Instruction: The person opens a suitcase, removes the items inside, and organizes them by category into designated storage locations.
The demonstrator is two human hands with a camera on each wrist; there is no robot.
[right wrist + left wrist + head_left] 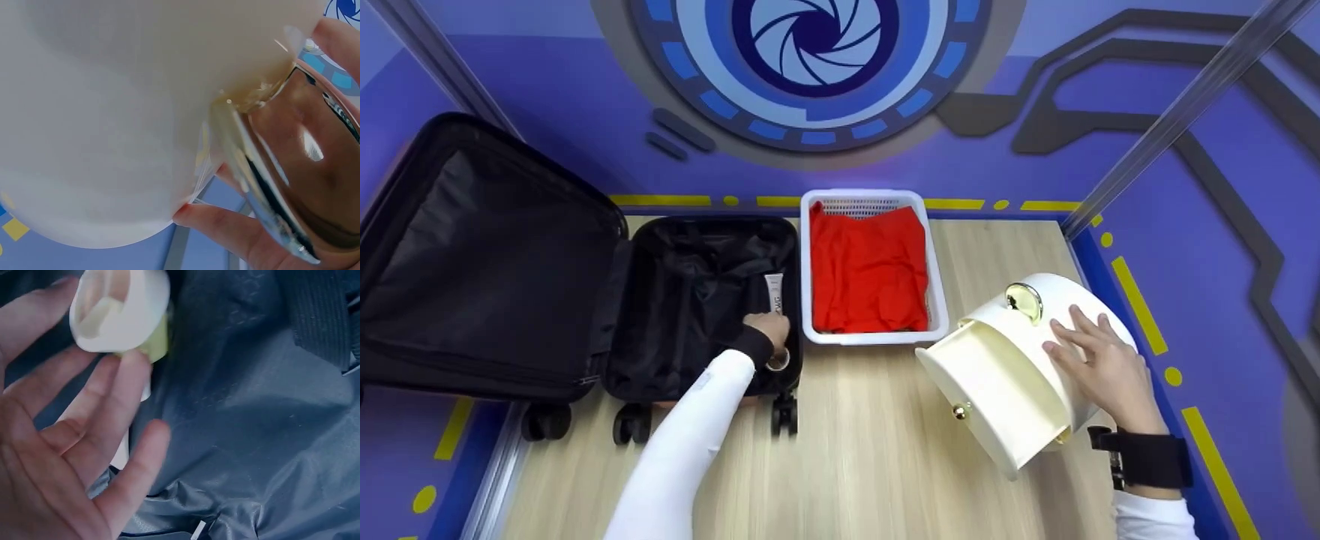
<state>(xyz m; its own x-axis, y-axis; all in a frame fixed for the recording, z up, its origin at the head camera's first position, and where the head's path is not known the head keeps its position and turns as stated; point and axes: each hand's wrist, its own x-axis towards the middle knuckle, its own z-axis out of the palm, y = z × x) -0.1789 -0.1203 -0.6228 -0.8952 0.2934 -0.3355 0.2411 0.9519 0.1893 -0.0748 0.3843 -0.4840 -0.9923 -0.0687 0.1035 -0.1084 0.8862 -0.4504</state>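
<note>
Left hand (769, 328) on tube (774, 294), lettering unreadable.

L hand (769, 328) reaching fwd, fingers loosely spread; R hand (1099, 360) flat, fingers straight.

Count on the surface (885, 450): one suitcase (585, 300), lying open, with three wheels visible (any others are hidden). One tube (774, 294) inside it. One white basket (937, 285) holding one red cloth (870, 274). One cream case (1012, 367) carrying one round gold clasp (1024, 301) and one small gold stud (958, 411). Two hands: left (769, 328), right (1102, 360).
</note>
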